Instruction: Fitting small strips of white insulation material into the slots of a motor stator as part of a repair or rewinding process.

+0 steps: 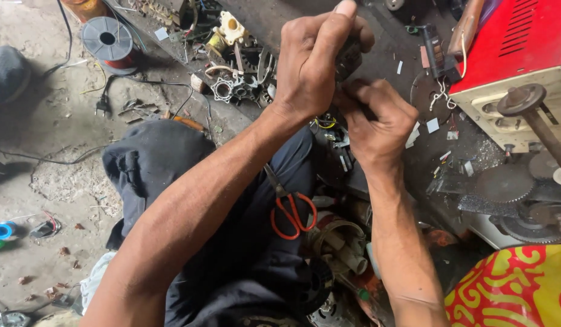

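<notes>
Head view shows the left hand [311, 66] wrapped around a small dark motor part [348, 59], holding it up over the lap, its shape mostly hidden. The right hand [377, 124] sits just below and touching, fingers pinched at the part's underside. Orange-handled scissors [291, 212] lie below on the dark trousers [153, 157].

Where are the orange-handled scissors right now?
The orange-handled scissors lie on the person's dark-trousered lap, lower centre of the head view, between the two forearms and below the right hand.
</notes>
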